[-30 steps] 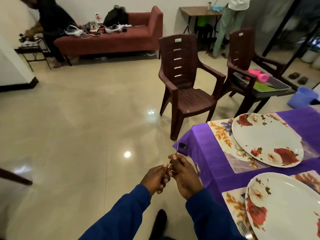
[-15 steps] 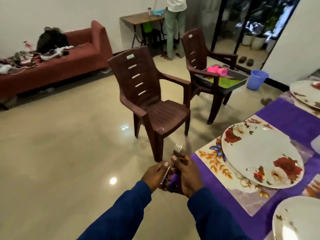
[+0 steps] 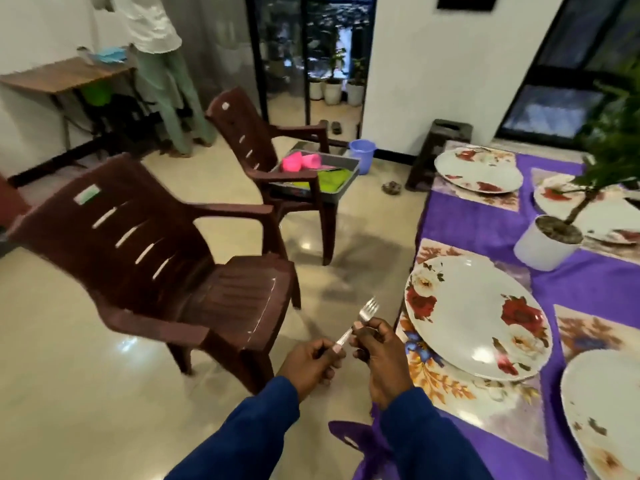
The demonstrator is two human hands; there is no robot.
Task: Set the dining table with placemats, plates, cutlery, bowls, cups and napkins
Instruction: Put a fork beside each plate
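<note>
Fork (image 3: 360, 320): a metal table fork, held off the table, above the floor and just left of the table edge, tines tilted up and to the right; the left hand (image 3: 310, 363) grips the lower handle with curled fingers, thumb on top; the right hand (image 3: 379, 355) pinches the upper handle just below the tines, fingers curled round it; both forearms wear blue sleeves (image 3: 426, 441).

Purple tablecloth (image 3: 485, 220) covers the dining table at right; a fold of it hangs near the right sleeve. Nearest placemat (image 3: 485, 407), floral-printed, lies at the table edge beside the right hand; a white dinner plate (image 3: 474, 317) with red flowers rests on it. A second floral plate (image 3: 602, 410) is cut off by the lower right corner of the frame. A white pot (image 3: 543, 244) holding a small plant stands beyond the near plate. A third floral plate (image 3: 478, 169) sits on its own mat at the far end; another plate lies partly behind the plant.

Left of the table, a brown plastic armchair (image 3: 180, 258) stands on the glossy tiled floor; a second brown armchair (image 3: 263, 147) behind it carries a grey tray (image 3: 325, 183) with pink cups (image 3: 301, 161) and a green cloth. A light purple bucket (image 3: 362, 154) stands on the floor beyond; a person in pale clothing (image 3: 162, 64) stands by a wooden side table (image 3: 62, 76) at the far wall.
</note>
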